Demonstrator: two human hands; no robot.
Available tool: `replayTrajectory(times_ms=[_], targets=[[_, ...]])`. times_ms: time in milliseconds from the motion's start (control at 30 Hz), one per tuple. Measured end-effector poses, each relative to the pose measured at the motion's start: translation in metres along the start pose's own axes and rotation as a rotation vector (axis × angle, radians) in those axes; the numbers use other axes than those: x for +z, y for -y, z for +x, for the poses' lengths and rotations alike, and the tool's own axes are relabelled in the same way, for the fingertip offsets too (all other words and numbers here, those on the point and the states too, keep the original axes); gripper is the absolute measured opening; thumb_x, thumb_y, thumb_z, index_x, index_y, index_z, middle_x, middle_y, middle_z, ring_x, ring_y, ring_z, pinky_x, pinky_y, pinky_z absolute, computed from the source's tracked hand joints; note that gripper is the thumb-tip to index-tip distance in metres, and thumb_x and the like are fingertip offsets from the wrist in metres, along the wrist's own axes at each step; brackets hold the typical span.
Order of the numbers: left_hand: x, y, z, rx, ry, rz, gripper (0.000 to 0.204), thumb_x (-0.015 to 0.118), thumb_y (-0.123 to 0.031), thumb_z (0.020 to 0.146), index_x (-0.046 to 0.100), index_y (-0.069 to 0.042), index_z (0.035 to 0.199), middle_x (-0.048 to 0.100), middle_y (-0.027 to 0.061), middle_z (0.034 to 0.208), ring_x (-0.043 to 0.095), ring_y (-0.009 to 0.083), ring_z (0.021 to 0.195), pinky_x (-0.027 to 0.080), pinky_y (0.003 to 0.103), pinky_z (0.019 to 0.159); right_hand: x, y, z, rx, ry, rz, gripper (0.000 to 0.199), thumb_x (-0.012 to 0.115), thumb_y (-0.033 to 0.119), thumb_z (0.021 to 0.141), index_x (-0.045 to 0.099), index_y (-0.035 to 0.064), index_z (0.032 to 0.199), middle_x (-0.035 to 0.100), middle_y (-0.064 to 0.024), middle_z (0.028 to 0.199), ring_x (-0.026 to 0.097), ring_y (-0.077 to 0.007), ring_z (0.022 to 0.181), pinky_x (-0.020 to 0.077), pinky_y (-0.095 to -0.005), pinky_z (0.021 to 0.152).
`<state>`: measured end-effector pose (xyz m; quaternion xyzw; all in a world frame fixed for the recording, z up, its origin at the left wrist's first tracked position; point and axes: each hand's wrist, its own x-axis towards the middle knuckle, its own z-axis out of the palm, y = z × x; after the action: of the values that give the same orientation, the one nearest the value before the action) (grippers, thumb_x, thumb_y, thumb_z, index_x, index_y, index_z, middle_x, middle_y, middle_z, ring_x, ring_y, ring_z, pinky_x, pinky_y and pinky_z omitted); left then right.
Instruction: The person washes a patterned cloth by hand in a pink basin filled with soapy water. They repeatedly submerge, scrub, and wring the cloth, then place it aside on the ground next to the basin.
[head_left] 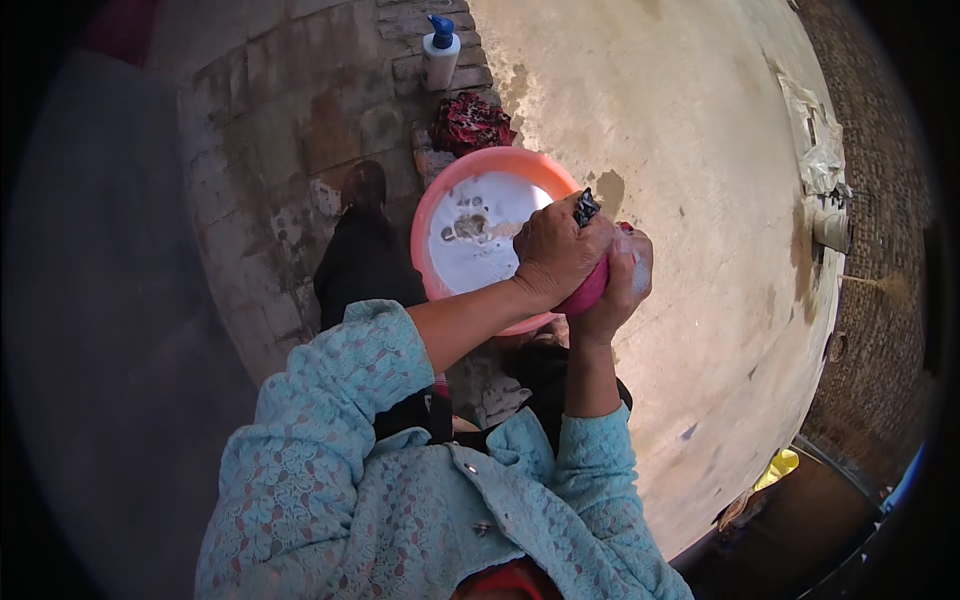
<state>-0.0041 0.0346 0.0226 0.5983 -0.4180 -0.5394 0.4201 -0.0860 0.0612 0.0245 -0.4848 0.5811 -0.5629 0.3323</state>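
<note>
Two hands over a pink basin of soapy water.
Left hand (556, 258) pinches a dark scrap (586, 207); right hand (618, 285) grips a pink object (588, 292); white, blue-topped pump bottle (439, 52) stands beyond the pink basin (440, 205).

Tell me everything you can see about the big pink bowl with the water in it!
The pink basin is round and looks like plastic, with a smooth, thick rim. It holds pale, whitish water with a few bubbles or bits floating near the middle. It sits upright on the ground at the edge of a brick strip, beside a wide concrete floor. A red cloth lies just behind it. The left hand and right hand work over its right rim, gripping a small pink thing and covering that side.
</note>
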Motion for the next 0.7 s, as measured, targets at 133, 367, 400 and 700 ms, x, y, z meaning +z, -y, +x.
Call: replayTrajectory(times_ms=[133, 367, 400, 700], targets=[[0.007, 0.004, 0.002, 0.142, -0.032, 0.08, 0.028, 0.056, -0.029, 0.078, 0.056, -0.001, 0.075, 0.058, 0.018, 0.065, 0.057, 0.0368, 0.065, 0.045, 0.043, 0.06, -0.012, -0.009, 0.006, -0.033, 0.001, -0.081, 0.016, 0.049, 0.011, 0.085, 0.054, -0.0005, 0.075, 0.052, -0.0063, 0.077, 0.049, -0.0145, 0.071, 0.0415, -0.0278, 0.067], [0.02, 0.003, -0.004, 0.295, -0.096, 0.254, 0.03, 0.059, -0.032, 0.076, 0.054, -0.003, 0.072, 0.057, 0.0164, 0.069, 0.059, 0.0345, 0.068, 0.046, 0.044, 0.059, -0.026, -0.029, 0.012, 0.117, -0.056, -0.069, 0.017, 0.049, 0.007, 0.085, 0.049, 0.006, 0.069, 0.047, -0.0034, 0.07, 0.047, -0.0125, 0.065, 0.0401, -0.0269, 0.059], [0.02, 0.003, -0.005, 0.295, -0.085, 0.264, 0.031, 0.059, -0.033, 0.076, 0.054, -0.003, 0.072, 0.057, 0.0161, 0.068, 0.059, 0.0341, 0.068, 0.046, 0.043, 0.059, -0.032, -0.033, 0.011, 0.259, -0.087, 0.1, 0.009, 0.053, 0.003, 0.082, 0.053, 0.004, 0.072, 0.051, -0.0054, 0.071, 0.05, -0.0148, 0.067, 0.0411, -0.0281, 0.059], [0.021, 0.018, -0.008, 0.508, -0.028, 0.341, 0.019, 0.058, -0.023, 0.065, 0.053, -0.004, 0.066, 0.054, 0.0126, 0.063, 0.057, 0.0295, 0.062, 0.046, 0.04, 0.055, -0.033, -0.046, 0.014, 0.807, -0.12, 0.714, 0.027, 0.047, 0.025, 0.091, 0.051, 0.0109, 0.069, 0.054, -0.0015, 0.067, 0.053, -0.0125, 0.061, 0.0431, -0.0279, 0.057]])
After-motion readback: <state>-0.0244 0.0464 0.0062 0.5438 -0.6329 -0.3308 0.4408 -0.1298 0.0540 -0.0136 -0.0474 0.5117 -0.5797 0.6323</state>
